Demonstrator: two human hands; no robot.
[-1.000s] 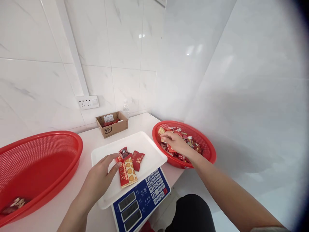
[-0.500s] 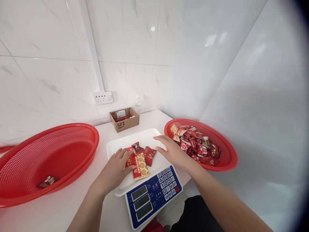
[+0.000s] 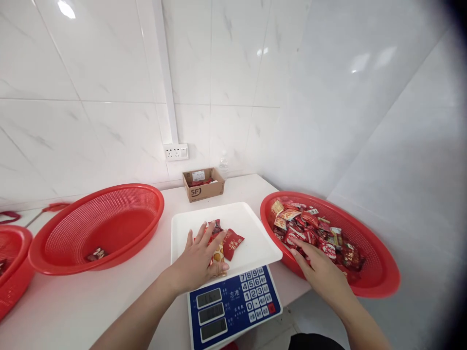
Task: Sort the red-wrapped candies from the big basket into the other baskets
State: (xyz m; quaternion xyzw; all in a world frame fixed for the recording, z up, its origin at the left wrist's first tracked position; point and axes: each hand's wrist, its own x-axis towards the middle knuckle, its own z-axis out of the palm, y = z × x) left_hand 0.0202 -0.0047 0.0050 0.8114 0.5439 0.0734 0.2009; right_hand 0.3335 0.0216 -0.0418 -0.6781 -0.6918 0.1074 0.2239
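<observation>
My left hand (image 3: 199, 257) is spread over several snack packets on the white tray (image 3: 251, 231) of a weighing scale, its fingers apart and covering part of them. A red packet (image 3: 231, 243) lies just right of its fingers. Under the palm shows a red and gold packet with a biscuit print (image 3: 219, 255), and a darker wrapper peeks out behind. My right hand (image 3: 321, 267) reaches over the near rim of the right red basket (image 3: 379, 282), fingers stretched out against the heap of wrapped snacks (image 3: 310, 228); no packet is visibly gripped.
The scale's blue keypad panel (image 3: 237, 306) faces me. To the left stands a red basket (image 3: 120, 194) with one dark packet (image 3: 97, 254) in it, beside another red basket (image 3: 14, 272). A cardboard box (image 3: 206, 190) and a clear bottle (image 3: 224, 165) are by the wall.
My right hand has moved from beside the tray to the snacks in the right basket. My left hand has shifted further over the packets on the tray. The view has turned left.
</observation>
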